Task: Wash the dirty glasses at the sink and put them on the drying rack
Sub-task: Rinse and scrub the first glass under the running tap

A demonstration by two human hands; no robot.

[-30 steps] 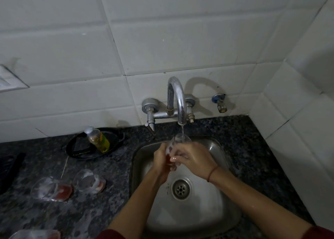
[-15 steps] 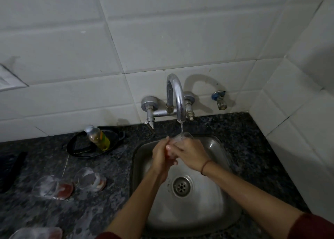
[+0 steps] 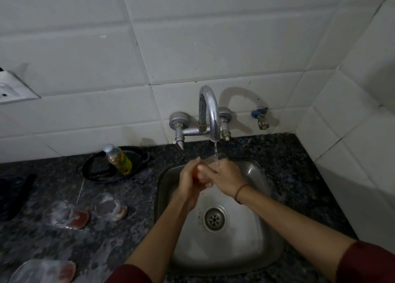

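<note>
Right hand (image 3: 226, 179) here: a thin reddish cord bracelet (image 3: 240, 191) circles my wrist, just behind the grip. Further back my forearms are bare, then comes dark maroon cloth: my left sleeve (image 3: 128, 274) and my right sleeve (image 3: 367, 263), both well behind the grip.

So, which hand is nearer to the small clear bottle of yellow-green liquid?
Left. The left hand is to the right of the small clear bottle; the right hand is farther right, beyond the left hand. Both hold a clear glass.

Dark granite counter (image 3: 299, 154); sink (image 3: 245, 246) set in; left of it three soapy glasses (image 3: 66, 214) on sides; black pan (image 3: 96, 167) by wall.
</note>
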